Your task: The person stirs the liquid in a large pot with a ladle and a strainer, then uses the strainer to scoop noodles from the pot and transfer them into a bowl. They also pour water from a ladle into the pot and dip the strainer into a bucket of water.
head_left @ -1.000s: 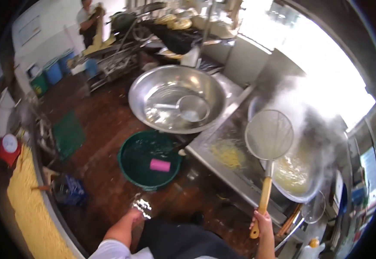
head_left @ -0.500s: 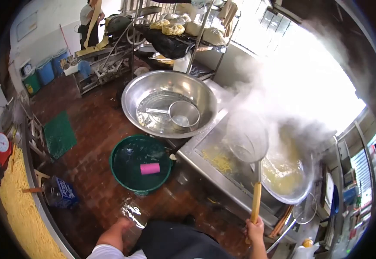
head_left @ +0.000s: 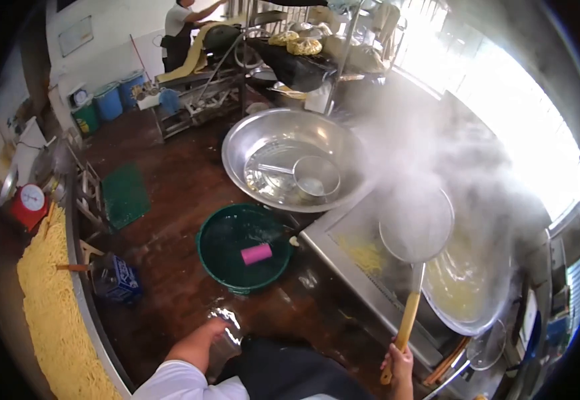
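Observation:
My right hand [head_left: 400,365] grips the wooden handle of a long-handled wire strainer [head_left: 412,307]. Its round mesh head is raised in the steam beside a large metal wok [head_left: 501,308] of bubbling, cloudy liquid. Some yellow noodles [head_left: 365,257] lie on the steel stove top [head_left: 343,267] to the left of the strainer, partly veiled by steam. Low in front of my body is my left hand [head_left: 215,327], over the wet floor; its fingers are too indistinct to make out.
A wide steel basin [head_left: 237,157] holds water and a steel dipper [head_left: 317,177]. Below it, a green tub [head_left: 210,267] contains a pink cylinder [head_left: 257,254]. Noodles [head_left: 57,300] fill a tray at left, near a red scale [head_left: 31,200]. A person [head_left: 178,33] works at a dough machine behind.
The whole view has shifted, so most things appear farther right. The strainer is still raised in my right hand, with thicker steam across its mesh. The far person's arm now reaches out.

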`<state>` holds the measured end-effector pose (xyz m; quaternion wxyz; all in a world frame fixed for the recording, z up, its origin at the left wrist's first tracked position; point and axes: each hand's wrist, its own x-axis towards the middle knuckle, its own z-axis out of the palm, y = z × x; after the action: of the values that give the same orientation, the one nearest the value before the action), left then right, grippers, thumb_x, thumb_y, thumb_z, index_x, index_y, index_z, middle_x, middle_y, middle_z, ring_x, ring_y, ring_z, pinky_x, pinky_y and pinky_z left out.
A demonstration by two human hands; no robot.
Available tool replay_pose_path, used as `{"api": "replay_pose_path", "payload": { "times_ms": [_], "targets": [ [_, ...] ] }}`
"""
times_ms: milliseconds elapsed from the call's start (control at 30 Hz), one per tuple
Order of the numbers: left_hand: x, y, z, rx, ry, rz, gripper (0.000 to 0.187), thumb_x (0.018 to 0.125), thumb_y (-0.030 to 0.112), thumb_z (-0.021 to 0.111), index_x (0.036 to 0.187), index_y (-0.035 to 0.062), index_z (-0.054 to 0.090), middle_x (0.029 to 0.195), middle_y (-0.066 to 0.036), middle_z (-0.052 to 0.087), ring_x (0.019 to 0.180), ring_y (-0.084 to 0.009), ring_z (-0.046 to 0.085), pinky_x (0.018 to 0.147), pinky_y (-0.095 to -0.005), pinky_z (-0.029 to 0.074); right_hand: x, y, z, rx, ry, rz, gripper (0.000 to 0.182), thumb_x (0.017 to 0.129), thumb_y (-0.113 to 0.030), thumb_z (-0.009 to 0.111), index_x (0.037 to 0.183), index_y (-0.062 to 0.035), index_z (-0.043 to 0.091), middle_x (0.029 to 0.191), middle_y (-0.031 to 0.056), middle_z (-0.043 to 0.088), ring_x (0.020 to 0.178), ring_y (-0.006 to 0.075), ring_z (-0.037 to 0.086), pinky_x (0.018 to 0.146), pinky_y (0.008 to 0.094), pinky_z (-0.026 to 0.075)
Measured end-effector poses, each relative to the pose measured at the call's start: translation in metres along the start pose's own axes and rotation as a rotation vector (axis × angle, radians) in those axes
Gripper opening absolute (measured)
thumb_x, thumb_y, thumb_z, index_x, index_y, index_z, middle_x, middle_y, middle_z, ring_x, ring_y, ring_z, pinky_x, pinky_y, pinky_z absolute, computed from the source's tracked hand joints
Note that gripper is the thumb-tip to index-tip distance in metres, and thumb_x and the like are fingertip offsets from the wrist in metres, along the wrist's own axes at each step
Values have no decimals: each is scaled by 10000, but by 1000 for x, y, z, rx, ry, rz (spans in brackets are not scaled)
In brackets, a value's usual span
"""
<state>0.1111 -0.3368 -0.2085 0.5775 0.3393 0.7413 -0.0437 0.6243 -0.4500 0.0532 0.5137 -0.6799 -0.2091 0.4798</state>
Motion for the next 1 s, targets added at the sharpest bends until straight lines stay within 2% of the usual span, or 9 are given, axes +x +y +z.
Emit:
{"api": "replay_pose_path", "payload": {
  "times_ms": [133, 200, 367, 433, 500, 567, 633, 800, 1000],
  "targets": [
    [-14, 8, 3, 115, 10, -18, 341, 798, 426, 611, 907, 103, 637, 839, -35, 640, 658, -172, 599, 541, -359, 483, -2, -15, 12, 144, -77, 148, 264, 856, -266, 581, 1012, -58, 534, 605, 46, 510, 433, 169, 511, 399, 301, 454],
    [-40, 25, 8, 185, 27, 16, 382, 788, 444, 611, 908, 82, 636, 810, -49, 642, 675, -181, 610, 542, -362, 492, -25, -53, 34, 343, 51, 268, 192, 851, -230, 594, 701, -125, 534, 506, 22, 472, 395, 161, 460, 343, 275, 368],
    [-23, 63, 25, 351, 98, 131, 366, 782, 425, 597, 747, 66, 658, 640, -67, 592, 571, -197, 566, 494, -385, 469, -12, -50, 15, 350, -4, 460, 172, 841, -276, 640, 773, -129, 580, 536, -2, 511, 421, 116, 484, 357, 218, 364],
    [-37, 109, 20, 461, 26, 215, 387, 804, 417, 557, 755, 48, 662, 664, -86, 606, 581, -218, 577, 505, -409, 472, -6, -51, 13, 242, -66, 475, 226, 842, -343, 637, 770, -136, 583, 534, -38, 500, 397, 72, 437, 337, 188, 305],
    [-61, 151, 8, 587, -65, 623, 388, 826, 404, 524, 833, 45, 671, 716, -103, 629, 604, -230, 596, 522, -410, 481, 3, -46, 14, 236, -72, 512, 240, 845, -355, 631, 771, -131, 585, 541, -37, 499, 405, 73, 429, 349, 193, 297],
    [20, 159, 25, 231, 67, 215, 375, 809, 385, 533, 979, 79, 666, 916, -162, 654, 849, -288, 625, 749, -410, 475, 11, -38, 17, 218, -54, 567, 254, 848, -366, 626, 772, -127, 587, 549, -37, 498, 412, 75, 421, 361, 198, 289],
    [10, 211, 6, 311, 81, 366, 499, 837, 452, 472, 848, -8, 665, 880, -184, 647, 843, -316, 621, 747, -432, 468, 18, -20, 25, 83, 33, 505, 289, 846, -398, 622, 781, -118, 595, 569, -24, 502, 450, 78, 426, 406, 199, 290],
    [66, 293, -2, -139, 482, 514, 553, 833, 499, 486, 915, -23, 647, 973, -242, 624, 960, -392, 587, 823, -453, 446, 25, 10, 29, 261, 57, 579, 251, 863, -345, 610, 826, -97, 594, 701, 5, 563, 630, 146, 532, 555, 275, 423],
    [136, 383, 2, 57, 386, 221, 535, 839, 511, 475, 1087, 58, 614, 1113, -209, 593, 1046, -378, 561, 884, -452, 444, 19, -5, 52, 366, 169, 610, 283, 855, -354, 608, 903, -75, 592, 752, 42, 593, 645, 184, 564, 543, 288, 448]
  ]
}}
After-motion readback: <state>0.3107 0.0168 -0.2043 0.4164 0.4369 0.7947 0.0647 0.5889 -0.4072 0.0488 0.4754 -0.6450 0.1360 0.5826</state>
